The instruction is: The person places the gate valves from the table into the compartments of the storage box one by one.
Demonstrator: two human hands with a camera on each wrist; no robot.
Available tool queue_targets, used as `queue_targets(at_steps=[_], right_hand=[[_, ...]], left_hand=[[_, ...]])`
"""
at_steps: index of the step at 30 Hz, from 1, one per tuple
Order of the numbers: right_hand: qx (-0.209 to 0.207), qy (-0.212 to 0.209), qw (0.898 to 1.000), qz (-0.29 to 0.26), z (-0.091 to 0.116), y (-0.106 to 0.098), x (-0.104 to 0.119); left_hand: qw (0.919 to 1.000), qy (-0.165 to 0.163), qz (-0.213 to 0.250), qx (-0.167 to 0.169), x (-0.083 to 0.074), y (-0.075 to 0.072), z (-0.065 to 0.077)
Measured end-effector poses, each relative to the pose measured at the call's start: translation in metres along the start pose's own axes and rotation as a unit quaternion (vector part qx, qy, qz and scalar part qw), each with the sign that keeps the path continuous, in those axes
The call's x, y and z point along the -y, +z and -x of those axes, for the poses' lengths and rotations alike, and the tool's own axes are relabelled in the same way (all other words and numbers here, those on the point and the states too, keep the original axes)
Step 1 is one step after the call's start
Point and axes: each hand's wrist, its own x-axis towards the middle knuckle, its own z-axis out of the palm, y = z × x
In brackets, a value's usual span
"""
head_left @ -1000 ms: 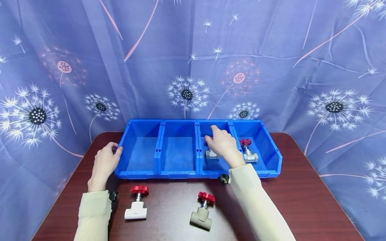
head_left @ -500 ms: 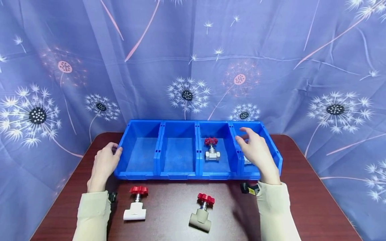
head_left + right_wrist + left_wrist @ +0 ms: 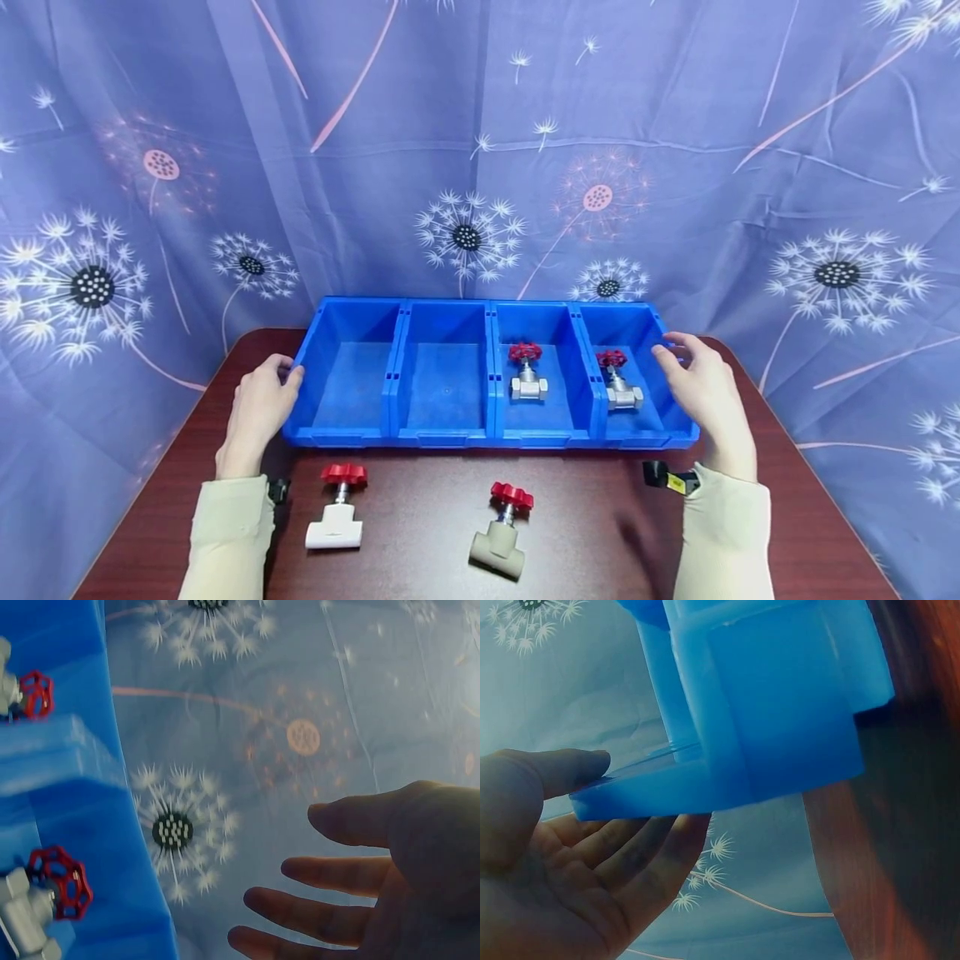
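Observation:
A row of joined blue bins (image 3: 446, 433) spans the table, split into several compartments. At its left end my left hand (image 3: 262, 408) grips the outer wall (image 3: 641, 791), thumb inside the rim and fingers along the outside. My right hand (image 3: 708, 396) is beside the right end wall, thumb and fingers apart, holding nothing. A metal gate valve with a red handwheel (image 3: 528, 385) sits in the third compartment from the left; a similar metal valve (image 3: 624, 396) sits in the rightmost one. The right wrist view shows both red handwheels (image 3: 64, 883) left of the hand's spread fingers.
In front of the bins lie a white plastic valve (image 3: 334, 527) at left and a grey-beige plastic valve (image 3: 498, 546) nearer the middle, both with red handwheels. The dark wooden table (image 3: 420, 533) ends at a patterned blue curtain (image 3: 375, 208) behind the bins.
My right hand has moved right, from over the third compartment across the rightmost one to the outer end, uncovering both metal valves. The left hand has stayed at the left wall.

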Motion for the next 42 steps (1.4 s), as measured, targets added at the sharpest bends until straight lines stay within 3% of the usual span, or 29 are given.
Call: queue_targets(at_steps=[8, 17, 21, 28, 42], right_hand=[[-0.009, 0.027, 1.000, 0.013, -0.008, -0.012, -0.037], [0.057, 0.030, 0.998, 0.017, -0.024, -0.015, -0.078], [0.083, 0.042, 0.995, -0.018, -0.025, -0.010, -0.089], [0.116, 0.060, 0.991, -0.033, -0.021, 0.001, -0.103], [0.129, 0.055, 0.990, -0.027, -0.033, 0.006, -0.110]], left_hand=[[1.0000, 0.008, 0.000, 0.001, -0.002, -0.003, -0.001], [0.9999, 0.000, 0.006, 0.012, -0.001, -0.004, -0.002], [0.9999, -0.004, 0.007, 0.014, 0.000, -0.004, -0.002], [0.9999, 0.000, 0.010, 0.013, 0.000, -0.003, 0.001], [0.9999, -0.003, 0.006, 0.013, 0.000, -0.002, 0.001]])
